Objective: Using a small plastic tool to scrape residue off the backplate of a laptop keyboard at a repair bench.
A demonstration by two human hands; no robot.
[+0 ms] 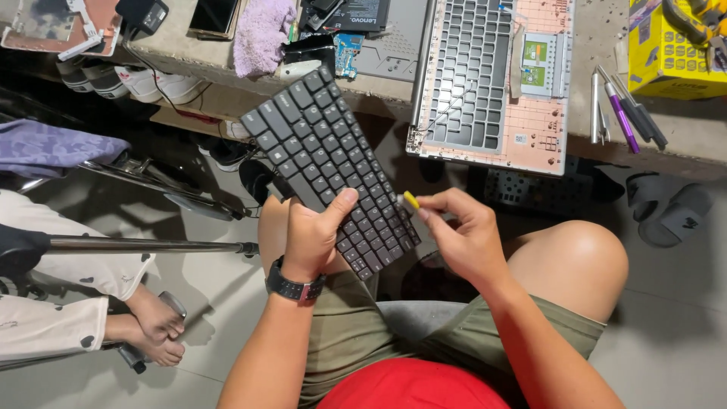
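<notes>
- Gripping the loose black rectangular laptop keyboard above your lap, your left hand closes on its near end; its long axis runs away up-left.
- Your right hand pinches a small yellow-handled tool, tip touching the keyboard's right edge.

The left hand is curling upward from a bent wrist, fingers wrapping underneath and the thumb pressing flat on top, clamping firmly. The right hand is angling in from the right, forefinger and thumb pinching together near the left thumb, the other fingers folding loosely. Both forearms are rising from the lap.
</notes>
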